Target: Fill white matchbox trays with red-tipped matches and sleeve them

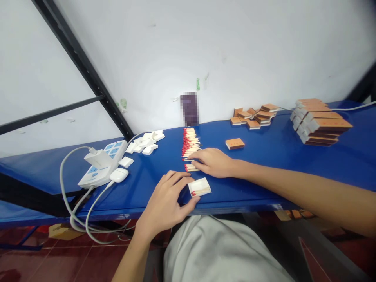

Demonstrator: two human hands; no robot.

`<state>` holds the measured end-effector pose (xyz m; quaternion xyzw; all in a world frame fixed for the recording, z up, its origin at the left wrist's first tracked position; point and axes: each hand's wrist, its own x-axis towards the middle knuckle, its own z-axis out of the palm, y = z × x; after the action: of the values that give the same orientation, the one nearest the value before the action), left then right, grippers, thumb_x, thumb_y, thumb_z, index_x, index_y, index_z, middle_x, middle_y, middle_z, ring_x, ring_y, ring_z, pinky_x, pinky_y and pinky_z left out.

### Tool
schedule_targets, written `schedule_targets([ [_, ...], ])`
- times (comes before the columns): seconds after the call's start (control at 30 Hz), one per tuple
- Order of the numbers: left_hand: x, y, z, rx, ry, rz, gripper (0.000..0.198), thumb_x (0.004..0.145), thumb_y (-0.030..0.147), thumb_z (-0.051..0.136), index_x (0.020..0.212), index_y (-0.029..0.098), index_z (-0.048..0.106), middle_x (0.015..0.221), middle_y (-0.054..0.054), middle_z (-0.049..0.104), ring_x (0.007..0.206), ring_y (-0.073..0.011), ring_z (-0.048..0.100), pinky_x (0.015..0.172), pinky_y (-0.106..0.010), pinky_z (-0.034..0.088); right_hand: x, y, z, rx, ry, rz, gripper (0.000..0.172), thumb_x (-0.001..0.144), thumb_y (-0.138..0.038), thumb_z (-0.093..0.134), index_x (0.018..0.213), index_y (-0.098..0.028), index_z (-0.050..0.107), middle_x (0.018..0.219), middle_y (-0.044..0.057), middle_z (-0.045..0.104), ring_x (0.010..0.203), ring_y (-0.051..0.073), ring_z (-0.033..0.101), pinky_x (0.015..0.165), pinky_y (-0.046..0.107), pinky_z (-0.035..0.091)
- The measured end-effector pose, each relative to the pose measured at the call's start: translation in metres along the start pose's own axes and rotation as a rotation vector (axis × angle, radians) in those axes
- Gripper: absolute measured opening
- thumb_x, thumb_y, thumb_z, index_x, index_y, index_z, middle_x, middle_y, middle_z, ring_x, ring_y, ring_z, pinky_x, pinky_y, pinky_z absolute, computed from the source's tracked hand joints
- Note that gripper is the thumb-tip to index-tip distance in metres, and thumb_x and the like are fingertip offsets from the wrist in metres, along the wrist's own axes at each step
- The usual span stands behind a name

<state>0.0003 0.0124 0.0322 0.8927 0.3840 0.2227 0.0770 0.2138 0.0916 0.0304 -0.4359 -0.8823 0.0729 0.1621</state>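
Observation:
A white matchbox tray (202,183) lies on the blue tabletop with a few red-tipped matches (201,192) along its near side. My left hand (172,197) rests at its left end, thumb and forefinger curved around the tray. Beyond it, a small group of matches (190,167) lies apart from a long heap of matches (190,141), their red heads toward the left. My right hand (216,161) reaches in from the right. Its forefinger and thumb close on matches at the heap's near end, and the fingertips partly cover them.
Several white trays (147,141) lie left of the heap. A power strip (102,166) with a charger, a white earbud case (119,175) and cables occupies the left. One brown matchbox cover (235,143) lies right, before a loose pile (258,116) and a larger stack (320,122).

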Motion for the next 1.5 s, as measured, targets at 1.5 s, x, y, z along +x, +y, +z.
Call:
schedule_targets([
  [1.5, 0.0, -0.001, 0.0, 0.006, 0.0, -0.005, 0.026, 0.09, 0.034, 0.063, 0.115, 0.024, 0.063, 0.123, -0.007, 0.064, 0.114, -0.0268, 0.055, 0.1, -0.045, 0.045, -0.005, -0.003, -0.012, 0.001, -0.031, -0.063, 0.032, 0.095, -0.04, 0.048, 0.107, -0.026, 0.074, 0.094, 0.004, 0.075, 0.082, 0.019, 0.066, 0.065, 0.028, 0.037],
])
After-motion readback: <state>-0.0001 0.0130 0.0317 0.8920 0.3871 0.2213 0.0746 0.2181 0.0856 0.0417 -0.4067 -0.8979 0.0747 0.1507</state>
